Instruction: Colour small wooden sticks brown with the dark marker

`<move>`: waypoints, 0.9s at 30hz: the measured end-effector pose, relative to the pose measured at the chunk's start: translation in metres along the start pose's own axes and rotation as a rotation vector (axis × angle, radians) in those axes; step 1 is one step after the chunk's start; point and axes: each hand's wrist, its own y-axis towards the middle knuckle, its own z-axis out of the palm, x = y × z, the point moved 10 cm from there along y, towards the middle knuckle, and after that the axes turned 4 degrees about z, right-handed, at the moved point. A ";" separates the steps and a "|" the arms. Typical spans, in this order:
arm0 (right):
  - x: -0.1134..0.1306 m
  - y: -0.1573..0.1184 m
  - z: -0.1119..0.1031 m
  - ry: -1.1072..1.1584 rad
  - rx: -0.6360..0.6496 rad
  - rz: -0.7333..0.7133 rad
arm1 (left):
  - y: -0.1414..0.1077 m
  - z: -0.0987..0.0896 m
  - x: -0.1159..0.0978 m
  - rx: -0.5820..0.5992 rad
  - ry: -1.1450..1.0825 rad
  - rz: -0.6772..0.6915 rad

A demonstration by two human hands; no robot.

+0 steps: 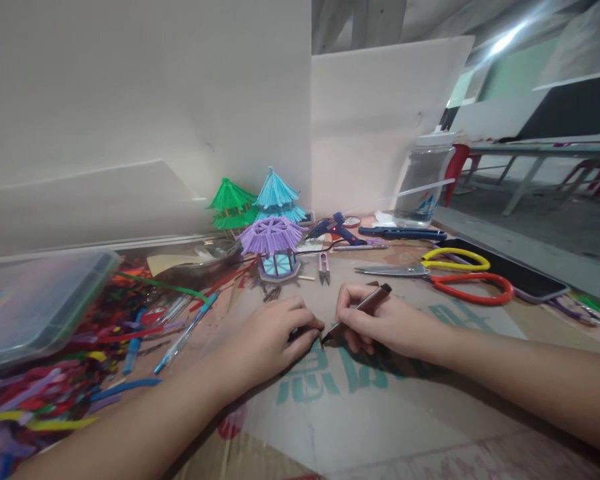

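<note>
My right hand point(365, 317) grips a brown marker point(373, 301) like a pen, its tip pointing down and left. Close beside it, my left hand point(275, 333) has its thumb and forefinger pinched together over the cardboard. Between the left fingertips and the marker tip shows a small thin stick point(321, 336), mostly hidden. Just beyond the hands stands a small pavilion model point(275, 247) with a purple roof and light blue panels. Behind it are a green-roofed model point(231, 200) and a light-blue-roofed one point(277, 193).
Scissors point(430, 269), thread snips point(324, 267), a blue glue gun point(337, 229), a utility knife point(403, 233), a phone point(505, 270) and a water bottle point(423, 180) lie or stand beyond my right hand. At left, a plastic box point(45, 300) rests by many coloured pipe cleaners point(35, 393).
</note>
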 end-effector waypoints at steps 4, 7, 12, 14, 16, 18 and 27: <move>0.000 0.001 0.003 -0.002 0.027 -0.002 | 0.000 0.000 0.000 0.006 0.006 -0.005; 0.000 0.001 0.000 0.003 0.007 -0.005 | 0.000 0.001 0.001 0.017 0.001 -0.013; 0.000 0.001 0.003 0.000 0.021 0.010 | 0.000 0.001 0.003 0.007 0.003 -0.014; 0.000 0.001 0.002 0.016 0.016 0.008 | 0.000 0.001 0.001 0.014 -0.002 -0.018; 0.001 0.001 0.001 0.029 0.005 -0.003 | 0.001 0.001 0.000 0.025 -0.010 -0.022; 0.002 0.001 0.002 0.029 0.018 -0.002 | 0.001 0.000 -0.002 0.023 -0.018 -0.023; 0.001 -0.001 0.003 0.044 0.022 0.014 | 0.000 -0.001 0.005 -0.005 -0.077 -0.036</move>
